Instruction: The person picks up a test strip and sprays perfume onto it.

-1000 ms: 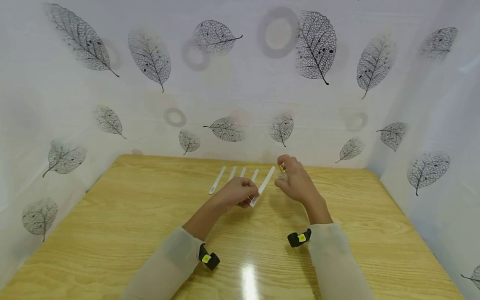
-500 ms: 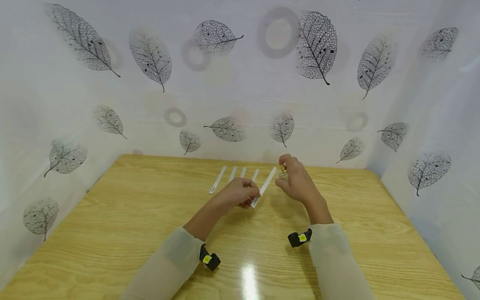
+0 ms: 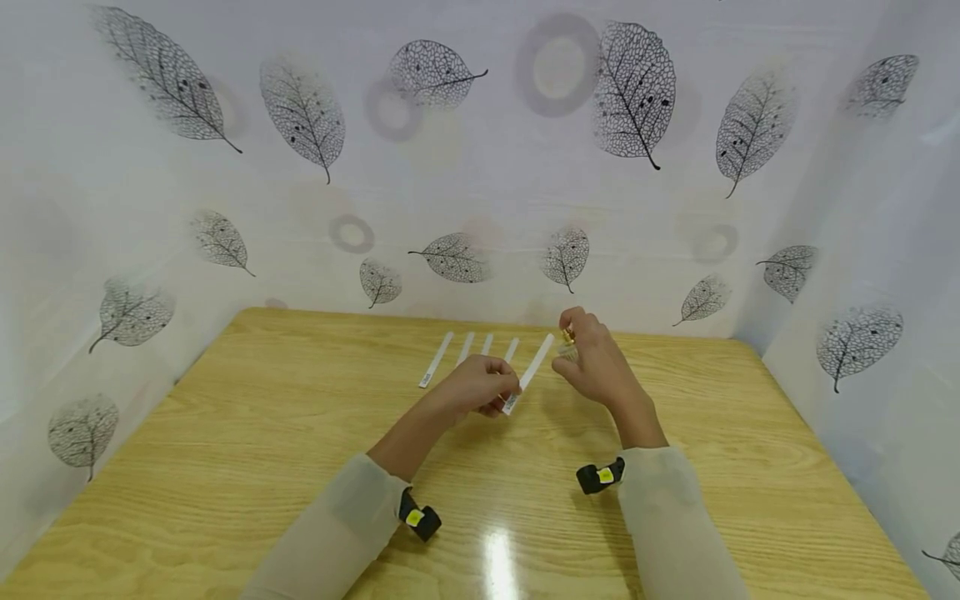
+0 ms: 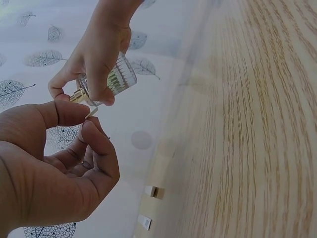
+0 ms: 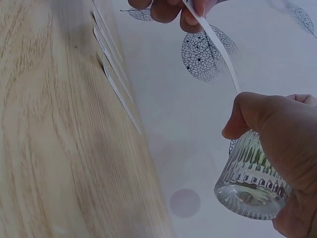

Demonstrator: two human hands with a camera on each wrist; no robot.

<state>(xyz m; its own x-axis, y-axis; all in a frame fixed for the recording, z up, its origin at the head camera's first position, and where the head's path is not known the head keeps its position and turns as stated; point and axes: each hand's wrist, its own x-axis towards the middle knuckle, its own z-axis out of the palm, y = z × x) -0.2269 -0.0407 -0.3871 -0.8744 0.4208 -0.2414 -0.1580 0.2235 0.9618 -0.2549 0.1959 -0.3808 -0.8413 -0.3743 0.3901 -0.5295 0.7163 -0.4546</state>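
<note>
My left hand (image 3: pixel 476 385) pinches a white paper test strip (image 3: pixel 536 364) near its printed end, between thumb and fingertips. The strip is raised off the table and slants up toward my right hand (image 3: pixel 596 362). That hand grips a clear ribbed glass perfume bottle (image 5: pixel 247 173) with a gold spray top (image 4: pixel 79 95). A finger lies at the top of the sprayer, partly hidden in the head view. In the left wrist view the nozzle is close to the strip. Whether the sprayer is pressed down cannot be told.
Several similar white strips (image 3: pixel 437 360) lie side by side on the wooden table (image 3: pixel 300 433), toward its back edge; my left hand hides parts of some. A pale curtain (image 3: pixel 480 183) with leaf prints hangs behind the table and at both sides.
</note>
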